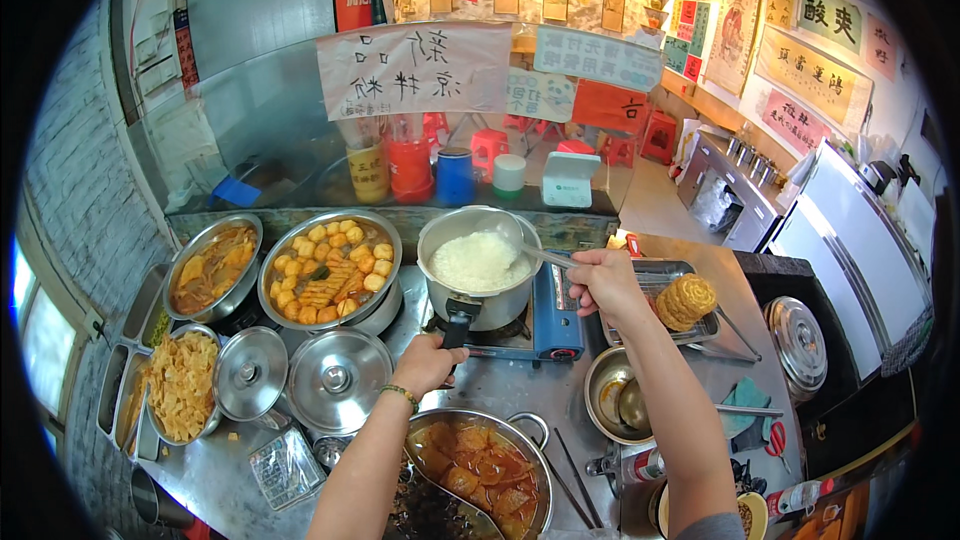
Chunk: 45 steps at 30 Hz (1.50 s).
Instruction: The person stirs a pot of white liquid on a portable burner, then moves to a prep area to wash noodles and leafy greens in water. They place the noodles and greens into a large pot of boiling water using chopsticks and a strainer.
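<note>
A metal pot [499, 298] of pale, whitish food stands on a blue portable gas stove [556, 315] in front of me. My left hand [430, 365], with a beaded bracelet at its wrist, grips the pot's black handle [457, 328]. Higher up on the right, my right hand [609, 281] holds the handle of a metal ladle [547, 255], whose bowl is over the food inside the pot. The ladle's contents cannot be made out clearly.
Left of the pot stand a pan of fried balls [330, 274] and two round lids [339, 377]. Nearer me is a divided pot of red broth [480, 457]. On the right are a metal bowl [606, 397], a tray with a fried stack [684, 301] and red scissors [777, 439]. A glass screen borders the far side.
</note>
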Available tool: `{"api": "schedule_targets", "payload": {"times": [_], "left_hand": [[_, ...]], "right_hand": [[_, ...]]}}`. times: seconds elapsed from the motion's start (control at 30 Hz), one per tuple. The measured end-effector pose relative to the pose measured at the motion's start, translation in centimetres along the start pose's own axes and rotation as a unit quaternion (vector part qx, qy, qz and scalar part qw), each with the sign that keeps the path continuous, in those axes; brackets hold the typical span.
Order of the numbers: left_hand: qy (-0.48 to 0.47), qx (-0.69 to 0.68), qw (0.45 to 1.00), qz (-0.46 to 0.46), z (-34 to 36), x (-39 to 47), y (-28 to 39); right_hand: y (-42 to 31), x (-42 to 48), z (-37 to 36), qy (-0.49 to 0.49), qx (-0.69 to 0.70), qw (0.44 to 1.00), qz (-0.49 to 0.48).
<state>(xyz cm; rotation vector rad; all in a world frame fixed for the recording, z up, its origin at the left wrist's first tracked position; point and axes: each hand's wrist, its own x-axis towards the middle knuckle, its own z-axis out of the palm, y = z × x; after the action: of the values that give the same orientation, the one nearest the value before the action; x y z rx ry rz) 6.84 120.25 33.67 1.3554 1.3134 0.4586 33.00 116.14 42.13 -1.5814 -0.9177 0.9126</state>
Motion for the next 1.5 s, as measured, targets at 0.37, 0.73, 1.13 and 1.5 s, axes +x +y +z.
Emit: {"api": "schedule_targets", "payload": {"times": [0.37,0.73,1.13,1.5], "left_hand": [[0.001,-0.009,1.0,0.005,-0.2,-0.1,-0.2],[-0.011,-0.012,1.0,0.012,0.0,0.2,-0.2],[-0.012,-0.009,1.0,-0.001,0.1,0.0,0.1],[-0.011,-0.004,1.0,0.015,0.2,0.6,-0.7]], "right_hand": [[-0.9,-1.8,1.2,0.016,-0.137,0.981,-0.138],[0.5,-1.2,1.3,0.059,-0.251,0.947,-0.194],[3.3,-2.2,2.8,0.012,-0.483,0.782,-0.393],[1.1,-3.2,4.1,-0.053,-0.486,0.824,-0.288]]}}
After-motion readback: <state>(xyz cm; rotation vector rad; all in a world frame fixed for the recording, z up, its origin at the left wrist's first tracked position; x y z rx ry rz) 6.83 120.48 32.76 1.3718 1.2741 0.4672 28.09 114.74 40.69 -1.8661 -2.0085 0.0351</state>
